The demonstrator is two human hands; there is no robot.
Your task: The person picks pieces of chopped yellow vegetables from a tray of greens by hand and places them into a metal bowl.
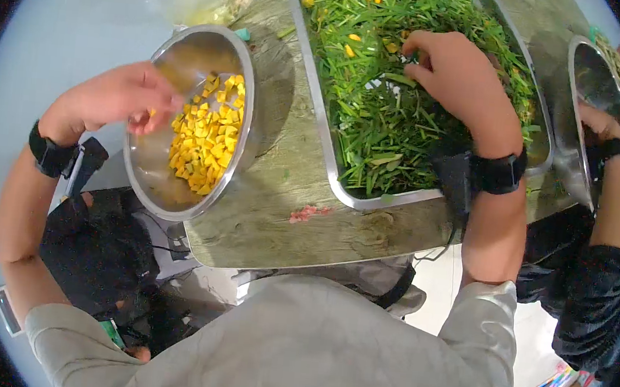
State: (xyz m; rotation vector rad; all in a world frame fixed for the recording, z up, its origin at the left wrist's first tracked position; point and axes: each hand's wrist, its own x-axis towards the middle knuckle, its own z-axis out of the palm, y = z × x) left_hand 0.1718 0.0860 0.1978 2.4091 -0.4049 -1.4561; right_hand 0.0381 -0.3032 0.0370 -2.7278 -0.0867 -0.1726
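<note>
Two ways at once, reaches with the left hand [116, 95] over the metal bowl [145, 157] of yellow cubes [215, 137] at 10 o'clock, grip too blurred to tell; at 1 o'clock, holds the right hand [459, 77] half-open, thumb and fingers parted, at chopped greens [363, 135] in the metal tray [317, 98].

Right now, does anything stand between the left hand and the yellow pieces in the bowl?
Nothing visible does. The left hand has its fingers over the open bowl, inside its rim, beside the yellow pieces.
</note>
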